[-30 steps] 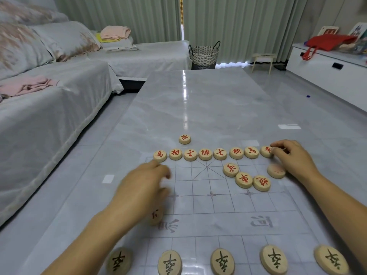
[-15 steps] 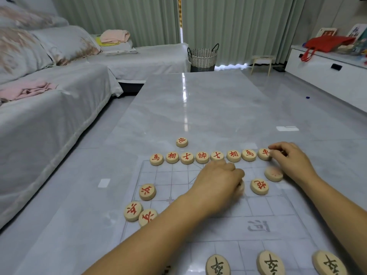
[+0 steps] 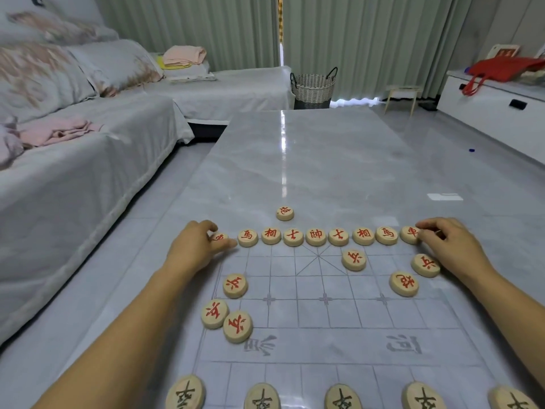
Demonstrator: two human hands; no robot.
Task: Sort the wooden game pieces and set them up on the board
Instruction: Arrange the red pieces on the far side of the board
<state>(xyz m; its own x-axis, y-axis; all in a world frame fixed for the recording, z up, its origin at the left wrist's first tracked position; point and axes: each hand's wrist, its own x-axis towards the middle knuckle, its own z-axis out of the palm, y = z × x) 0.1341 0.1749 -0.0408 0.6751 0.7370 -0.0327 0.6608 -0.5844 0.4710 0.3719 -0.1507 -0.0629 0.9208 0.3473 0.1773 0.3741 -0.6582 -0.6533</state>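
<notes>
A clear printed board lies on the grey table. Round wooden discs with red characters form a row along its far edge. My left hand pinches a red disc at the row's left end. My right hand rests fingertips on the red disc at the right end. Loose red discs lie at the left and at the right. One red disc sits beyond the row. Black-lettered discs line the near edge.
A grey sofa with pink cloths runs along the left of the table. A woven basket and a small stool stand past the far end. A white cabinet with a red bag is at the right.
My left hand moved from the board's middle right to the far left end of the row, bringing a red disc there. The blank disc by my right hand now shows its red character.
</notes>
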